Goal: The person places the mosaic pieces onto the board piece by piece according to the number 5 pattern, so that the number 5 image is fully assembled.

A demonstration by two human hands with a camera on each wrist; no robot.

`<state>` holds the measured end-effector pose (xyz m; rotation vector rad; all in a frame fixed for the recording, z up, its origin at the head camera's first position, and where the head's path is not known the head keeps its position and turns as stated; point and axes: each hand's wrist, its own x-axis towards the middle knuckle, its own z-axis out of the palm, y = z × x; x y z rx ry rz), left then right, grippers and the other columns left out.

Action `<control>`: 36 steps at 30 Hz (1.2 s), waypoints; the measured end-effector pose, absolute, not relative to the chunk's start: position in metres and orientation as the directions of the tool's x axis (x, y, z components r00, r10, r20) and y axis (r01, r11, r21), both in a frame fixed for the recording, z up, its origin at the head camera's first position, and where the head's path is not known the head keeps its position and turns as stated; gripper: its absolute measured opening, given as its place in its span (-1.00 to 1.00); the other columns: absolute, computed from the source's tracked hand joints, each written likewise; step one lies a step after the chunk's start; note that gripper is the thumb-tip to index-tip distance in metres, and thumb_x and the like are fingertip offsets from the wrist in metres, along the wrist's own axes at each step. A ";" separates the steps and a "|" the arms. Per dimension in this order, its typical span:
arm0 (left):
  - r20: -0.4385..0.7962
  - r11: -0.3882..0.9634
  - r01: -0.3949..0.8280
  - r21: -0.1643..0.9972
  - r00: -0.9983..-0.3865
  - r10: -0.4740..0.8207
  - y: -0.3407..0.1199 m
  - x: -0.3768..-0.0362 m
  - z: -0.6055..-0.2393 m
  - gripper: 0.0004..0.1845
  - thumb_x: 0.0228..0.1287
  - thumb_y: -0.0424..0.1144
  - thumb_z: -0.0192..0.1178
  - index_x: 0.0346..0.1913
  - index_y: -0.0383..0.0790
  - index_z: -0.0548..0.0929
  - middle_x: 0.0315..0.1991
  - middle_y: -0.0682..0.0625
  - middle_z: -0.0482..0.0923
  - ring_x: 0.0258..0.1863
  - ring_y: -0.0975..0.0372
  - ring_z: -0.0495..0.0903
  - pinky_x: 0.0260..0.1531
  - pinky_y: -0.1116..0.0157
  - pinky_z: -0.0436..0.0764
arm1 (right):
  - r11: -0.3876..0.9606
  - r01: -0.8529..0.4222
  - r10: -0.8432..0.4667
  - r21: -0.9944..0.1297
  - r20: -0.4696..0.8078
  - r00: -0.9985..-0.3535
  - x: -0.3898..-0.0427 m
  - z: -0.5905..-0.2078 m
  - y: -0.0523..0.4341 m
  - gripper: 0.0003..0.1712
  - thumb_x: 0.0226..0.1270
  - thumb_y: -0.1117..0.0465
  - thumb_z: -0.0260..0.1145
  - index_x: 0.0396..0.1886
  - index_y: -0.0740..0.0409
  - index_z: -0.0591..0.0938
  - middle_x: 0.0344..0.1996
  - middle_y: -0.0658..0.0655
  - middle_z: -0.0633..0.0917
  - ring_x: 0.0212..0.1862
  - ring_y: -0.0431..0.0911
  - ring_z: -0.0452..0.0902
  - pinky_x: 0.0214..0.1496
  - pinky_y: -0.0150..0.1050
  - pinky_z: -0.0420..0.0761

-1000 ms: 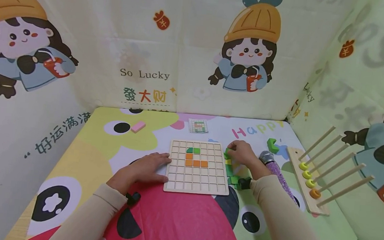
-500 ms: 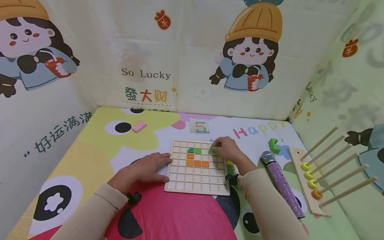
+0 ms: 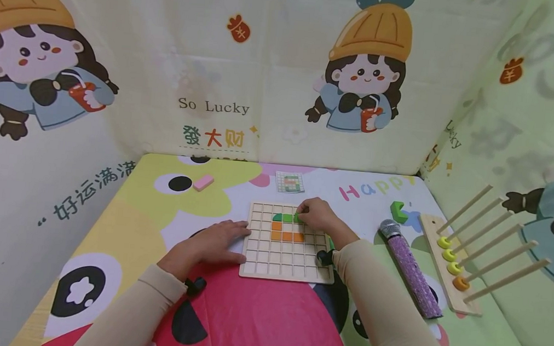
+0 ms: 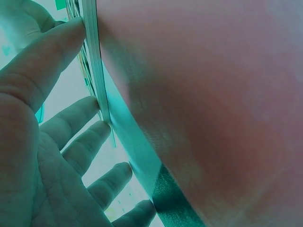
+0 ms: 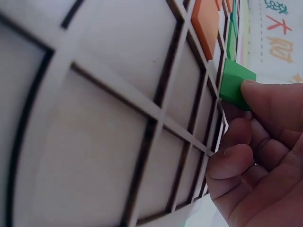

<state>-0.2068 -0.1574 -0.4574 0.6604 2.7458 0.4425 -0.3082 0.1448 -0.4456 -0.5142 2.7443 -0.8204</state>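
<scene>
Left hand [image 3: 216, 243] lies flat, fingers straight, pressing the left edge of the grid board [image 3: 284, 267] on the desk. Centre: orange tiles [image 3: 285, 232] are seated, green ones above. Right hand [image 3: 316, 214] is nearer, pinching a green block [image 5: 234, 84] at the board's upper rows, just right of the seated greens. The head view hides its cell under the fingers.

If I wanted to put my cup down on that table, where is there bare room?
Free patches: the mat between the pink block and the left hand, and the near edge below the grid board. It is crowded on the right, around the microphone, the peg rack and the right hand.
</scene>
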 end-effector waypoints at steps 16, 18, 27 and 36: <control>-0.183 0.835 0.413 0.363 -0.848 0.498 -0.157 -0.207 -0.458 -0.17 0.23 0.15 0.42 0.52 -0.04 0.44 0.59 -0.06 0.28 0.58 -0.08 0.21 0.51 -0.12 0.31 | 0.851 -0.279 -0.361 -0.445 -0.110 -0.926 -0.308 -0.447 0.134 -0.84 0.46 0.27 0.29 -0.12 0.18 0.77 -0.17 0.16 0.77 -0.13 0.02 0.60 0.08 -0.04 0.64; -0.187 0.838 0.410 0.359 -0.848 0.495 -0.157 -0.207 -0.458 -0.16 0.22 0.16 0.43 0.52 -0.04 0.44 0.59 -0.06 0.27 0.58 -0.08 0.21 0.51 -0.12 0.30 | 0.860 -0.278 -0.355 -0.428 -0.110 -0.928 -0.307 -0.447 0.133 -0.83 0.46 0.27 0.29 -0.12 0.17 0.78 -0.17 0.15 0.77 -0.13 0.02 0.61 0.08 -0.03 0.65; -0.197 0.847 0.396 0.353 -0.854 0.482 -0.156 -0.207 -0.458 -0.15 0.20 0.15 0.45 0.52 -0.03 0.45 0.58 -0.06 0.28 0.58 -0.07 0.21 0.51 -0.12 0.32 | 0.874 -0.243 -0.320 -0.421 -0.123 -0.939 -0.303 -0.447 0.133 -0.83 0.46 0.26 0.29 -0.09 0.09 0.78 -0.12 0.11 0.76 -0.07 0.03 0.62 0.05 -0.01 0.67; -0.197 0.848 0.401 0.346 -0.853 0.484 -0.156 -0.206 -0.457 -0.15 0.22 0.16 0.43 0.53 -0.03 0.43 0.59 -0.06 0.27 0.59 -0.08 0.21 0.52 -0.11 0.30 | 0.806 -0.242 -0.339 -0.540 -0.086 -0.937 -0.302 -0.446 0.160 -0.77 0.53 0.22 0.24 0.01 0.17 0.74 -0.02 0.17 0.76 0.08 0.08 0.63 0.19 0.01 0.63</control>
